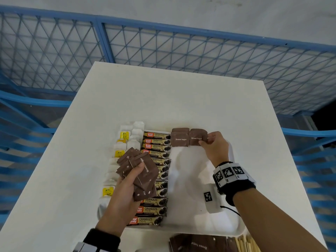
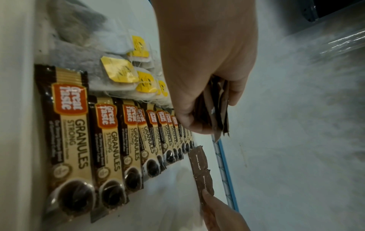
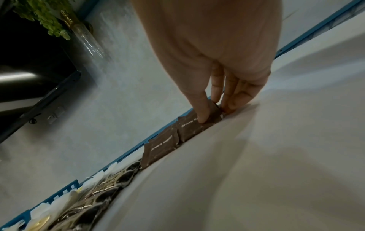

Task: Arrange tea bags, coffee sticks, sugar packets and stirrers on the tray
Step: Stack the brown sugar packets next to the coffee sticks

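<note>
Spare sugar packets (image 1: 198,244) and stirrers (image 1: 245,243) wait on the bench's (image 1: 163,91) near edge. Tea bags (image 1: 127,140) and coffee sticks (image 1: 156,171) already fill the tray (image 1: 190,179). Left hand (image 1: 123,193) clutches a sugar bundle (image 1: 141,171); right hand (image 1: 215,148) pinches the second packet (image 1: 197,138) down at the tray's far edge.

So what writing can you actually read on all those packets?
"Great Taste" on the coffee sticks.
"GRANULES STRONG" on the same sticks.
"Brown Sugar" on the two sugar packets at the tray's far edge and on the sugar packets in the left hand.
Yellow tea bag tags: logo unreadable.
Small print on the sticks: too small.
</note>
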Available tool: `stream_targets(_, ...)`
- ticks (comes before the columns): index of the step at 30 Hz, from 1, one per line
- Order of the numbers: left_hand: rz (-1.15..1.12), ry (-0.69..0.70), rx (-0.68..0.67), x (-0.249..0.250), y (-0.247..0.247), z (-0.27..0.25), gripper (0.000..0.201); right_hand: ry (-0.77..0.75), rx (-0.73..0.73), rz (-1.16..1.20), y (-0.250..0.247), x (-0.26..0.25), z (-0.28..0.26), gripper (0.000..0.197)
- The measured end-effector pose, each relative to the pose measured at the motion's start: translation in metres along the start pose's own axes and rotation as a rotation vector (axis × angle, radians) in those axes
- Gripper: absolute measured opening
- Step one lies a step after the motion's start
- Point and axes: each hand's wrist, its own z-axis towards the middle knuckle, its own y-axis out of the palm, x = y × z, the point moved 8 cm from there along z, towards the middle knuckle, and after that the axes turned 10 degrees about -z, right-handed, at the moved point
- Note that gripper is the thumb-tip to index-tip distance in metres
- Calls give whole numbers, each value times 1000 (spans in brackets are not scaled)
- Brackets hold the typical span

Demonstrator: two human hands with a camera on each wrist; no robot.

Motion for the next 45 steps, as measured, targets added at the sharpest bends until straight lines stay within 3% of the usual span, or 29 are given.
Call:
stream_targets(5,8,-1,10,-1,1,0,58,-25,38,-3,-2,-2,-3,38)
stream_targets(7,11,-1,11,-1,1,0,61,-106,96,-46,-6,-14,-11,40)
stream_targets(9,7,-2,5,-1,3,-1,62,-212,78,-13,-6,-34,-27,29)
stream_targets(11,1,3,-4,0,4,0,61,-320,-60,33,1,-58,-49,15)
stream_targets(13,5,10,-14,0,6,-1,59,-396,-285,78,14,-80,-74,13)
stream_targets(17,69,46,-79,2,13,-3,45,-400,-648,213,37,-100,-114,11)
stream_targets(22,135,72,-119,3,15,-5,23,-469,-813,286,48,-113,-134,56)
stream_targets(25,151,92,-143,4,15,-6,27,-433,-812,344,44,-115,-133,53)
stream_targets(29,143,109,-133,3,11,-2,38,-339,-800,338,45,-104,-130,28)
stream_targets(33,129,106,-101,4,5,2,25,-361,-718,258,39,-94,-120,11)
stream_targets(40,158,103,-31,4,-4,4,17,-320,-785,173,39,-76,-107,8)
stream_targets(45,126,84,-31,5,-4,4,20,-122,-583,319,28,-53,-70,13)
